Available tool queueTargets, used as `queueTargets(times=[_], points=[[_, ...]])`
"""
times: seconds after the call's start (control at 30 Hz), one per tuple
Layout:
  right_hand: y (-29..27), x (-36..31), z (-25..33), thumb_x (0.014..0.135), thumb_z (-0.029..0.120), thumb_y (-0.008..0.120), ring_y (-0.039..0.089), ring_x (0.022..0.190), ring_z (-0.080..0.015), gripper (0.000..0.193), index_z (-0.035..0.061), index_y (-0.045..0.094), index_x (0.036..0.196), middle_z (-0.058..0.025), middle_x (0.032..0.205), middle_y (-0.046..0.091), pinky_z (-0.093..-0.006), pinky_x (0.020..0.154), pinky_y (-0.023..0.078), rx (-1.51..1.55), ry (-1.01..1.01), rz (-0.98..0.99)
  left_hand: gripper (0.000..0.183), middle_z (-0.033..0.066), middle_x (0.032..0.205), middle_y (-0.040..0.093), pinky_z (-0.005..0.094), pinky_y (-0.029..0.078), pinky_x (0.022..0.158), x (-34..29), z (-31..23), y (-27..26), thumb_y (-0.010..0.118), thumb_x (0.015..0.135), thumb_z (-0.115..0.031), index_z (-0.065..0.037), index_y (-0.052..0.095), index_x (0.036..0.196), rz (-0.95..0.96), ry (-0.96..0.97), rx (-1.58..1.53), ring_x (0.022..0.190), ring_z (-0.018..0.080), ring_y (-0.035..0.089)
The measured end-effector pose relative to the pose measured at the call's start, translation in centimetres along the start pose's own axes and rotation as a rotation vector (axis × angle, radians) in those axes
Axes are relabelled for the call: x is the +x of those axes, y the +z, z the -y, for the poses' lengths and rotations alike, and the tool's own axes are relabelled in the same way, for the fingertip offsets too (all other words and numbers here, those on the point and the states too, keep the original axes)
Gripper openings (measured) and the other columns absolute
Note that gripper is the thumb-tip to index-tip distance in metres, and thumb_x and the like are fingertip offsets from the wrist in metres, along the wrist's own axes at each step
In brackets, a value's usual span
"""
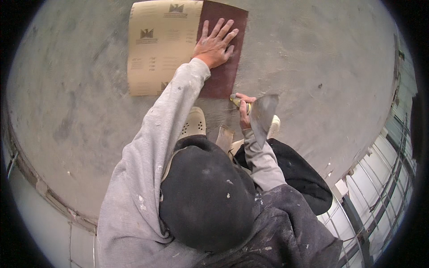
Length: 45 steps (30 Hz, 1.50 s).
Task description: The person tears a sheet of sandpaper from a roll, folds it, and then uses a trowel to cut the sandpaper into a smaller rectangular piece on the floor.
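Note:
My left hand (215, 47) lies flat with its fingers spread on the dark red grit side of a piece of sandpaper (223, 82). To its left, and meeting it along a straight edge, is sandpaper showing its tan printed back (156, 49). Whether this is one folded sheet or two, I cannot tell. Close to the lower right corner of the red part, my right hand (244, 111) grips a wide putty knife (264, 114) by its yellow and grey handle. The knife's broad metal blade points away to the right, apart from the paper.
Underneath is a grey, smeared floor (321, 58). My pale clogs (193, 123) stand just below the sandpaper, and a worn wooden-looking piece (225, 137) shows between them. Metal bars (380, 178) and white panels lie beyond the floor's edge at the lower right.

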State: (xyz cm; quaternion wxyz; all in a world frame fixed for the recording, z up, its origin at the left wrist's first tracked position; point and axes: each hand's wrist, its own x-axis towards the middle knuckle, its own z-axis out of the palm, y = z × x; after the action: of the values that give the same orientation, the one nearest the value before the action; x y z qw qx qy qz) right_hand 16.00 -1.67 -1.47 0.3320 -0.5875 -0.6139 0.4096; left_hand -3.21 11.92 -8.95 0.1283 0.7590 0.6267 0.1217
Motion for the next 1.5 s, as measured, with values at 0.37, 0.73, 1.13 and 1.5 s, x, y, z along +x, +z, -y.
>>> queueTargets(times=[0.37,0.73,1.13,1.5], points=[[-3.8,3.0,-1.2,0.097,0.025,0.054,0.064,0.072,-0.0133,0.02,0.0055,0.054,0.101,-0.0122,0.094,0.07,-0.0244,0.063,0.05,0.125,0.147,-0.064,0.067,0.0015,0.158,0.018,0.0617,0.006,0.116,-0.2,-0.9,-2.7,0.058,0.088,-0.049,-0.026,0.033,0.145,0.096,0.015,-0.121,0.147,0.0264,0.008],[-19.2,19.4,11.1,0.093,0.032,0.059,0.061,0.065,-0.0132,0.025,0.0075,0.062,0.096,-0.0053,0.077,0.066,-0.0296,0.057,0.051,-0.359,-0.289,0.178,0.076,-0.0012,0.146,0.042,0.0644,0.005,0.116,1.0,-5.0,-4.4,0.075,0.069,-0.056,-0.029,0.048,0.136,0.458,0.847,0.475,0.143,0.0217,0.024],[-24.2,19.1,16.1,0.095,0.045,0.053,0.053,0.049,-0.0105,0.044,0.0018,0.061,0.097,-0.0019,0.062,0.054,-0.029,0.044,0.045,-0.013,0.009,0.529,0.029,0.0086,0.087,0.065,0.0405,0.045,0.086,8.3,-3.4,-36.3,0.063,0.087,-0.034,-0.007,0.067,0.094,0.447,0.575,0.171,0.088,0.0243,0.063],[-20.4,24.2,26.7,0.091,0.034,0.063,0.047,0.041,-0.0066,0.033,0.0016,0.061,0.083,-0.001,0.058,0.052,-0.0227,0.034,0.039,0.225,-0.358,0.682,0.035,0.0166,0.068,0.056,0.0377,0.045,0.061,3.6,-3.9,-45.7,0.057,0.094,-0.032,0.002,0.059,0.085,-0.14,0.147,0.01,0.059,0.0254,0.053]])
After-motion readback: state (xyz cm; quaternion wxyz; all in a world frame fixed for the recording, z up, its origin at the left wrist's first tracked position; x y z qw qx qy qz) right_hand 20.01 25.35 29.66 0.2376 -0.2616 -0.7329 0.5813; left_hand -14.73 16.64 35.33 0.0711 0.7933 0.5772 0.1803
